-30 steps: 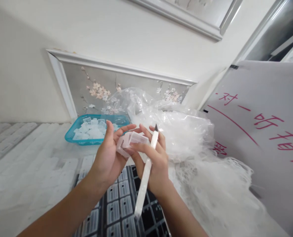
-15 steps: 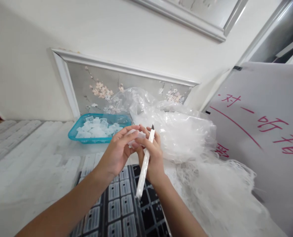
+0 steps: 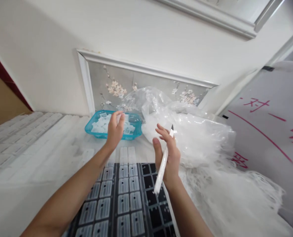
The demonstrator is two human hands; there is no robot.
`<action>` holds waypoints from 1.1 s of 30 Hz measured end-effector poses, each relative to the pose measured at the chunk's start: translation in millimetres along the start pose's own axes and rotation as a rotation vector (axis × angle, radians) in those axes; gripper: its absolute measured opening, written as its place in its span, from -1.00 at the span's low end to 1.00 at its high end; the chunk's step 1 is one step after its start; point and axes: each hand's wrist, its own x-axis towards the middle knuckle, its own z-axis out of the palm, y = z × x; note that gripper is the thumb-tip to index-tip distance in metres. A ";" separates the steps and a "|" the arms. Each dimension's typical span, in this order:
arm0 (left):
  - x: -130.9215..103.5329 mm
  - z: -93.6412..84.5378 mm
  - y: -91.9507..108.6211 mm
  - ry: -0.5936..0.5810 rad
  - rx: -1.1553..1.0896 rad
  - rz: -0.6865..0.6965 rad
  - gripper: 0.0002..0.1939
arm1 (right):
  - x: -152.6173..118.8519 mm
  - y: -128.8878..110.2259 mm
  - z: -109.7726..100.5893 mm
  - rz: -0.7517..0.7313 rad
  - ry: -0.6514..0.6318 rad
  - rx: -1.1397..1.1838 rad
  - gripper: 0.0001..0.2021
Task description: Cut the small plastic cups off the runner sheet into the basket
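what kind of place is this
Probably a makeshift indoor workroom: a black gridded tray partly filled with translucent pieces, a blue basket of loose pieces, and a large clear plastic bag.

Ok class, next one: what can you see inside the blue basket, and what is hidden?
Inside the blue basket is a heap of small, whitish translucent pieces. The left hand blocks part of the middle, and the top pieces cover whatever lies beneath.

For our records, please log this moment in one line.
left hand: at blue basket; right hand: holding dark-tipped white stick; white pieces: in basket
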 end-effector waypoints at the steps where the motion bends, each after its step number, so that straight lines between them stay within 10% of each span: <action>1: 3.7 -3.2 -19.7 -0.015 0.252 0.062 -0.55 | 0.4 0.4 -0.2 0.002 -0.012 -0.001 -0.70; 5: 3.2 -10.1 -75.0 -0.248 0.832 0.115 -0.45 | -1.3 2.0 4.1 0.003 -0.107 0.012 -0.71; 9: 4.7 -6.8 -81.4 -0.208 0.873 0.112 -0.47 | -5.9 2.9 11.0 0.017 -0.221 0.012 -0.76; 17: 10.1 -37.1 63.1 0.134 -0.008 0.564 -0.60 | -1.7 7.0 5.8 0.075 -0.329 -0.055 -0.72; 20: 3.6 -50.8 89.5 0.118 -0.075 0.692 -0.61 | -9.6 25.7 7.9 0.171 -0.484 -0.121 -0.72; 26: -13.6 -85.6 -13.8 -0.891 0.806 0.299 -0.52 | -52.8 59.1 34.8 0.325 -0.957 -0.358 -0.62; 33: -51.6 -135.2 -90.9 -0.767 0.846 0.215 -0.50 | -76.9 48.6 67.7 0.360 -0.864 -0.397 -0.67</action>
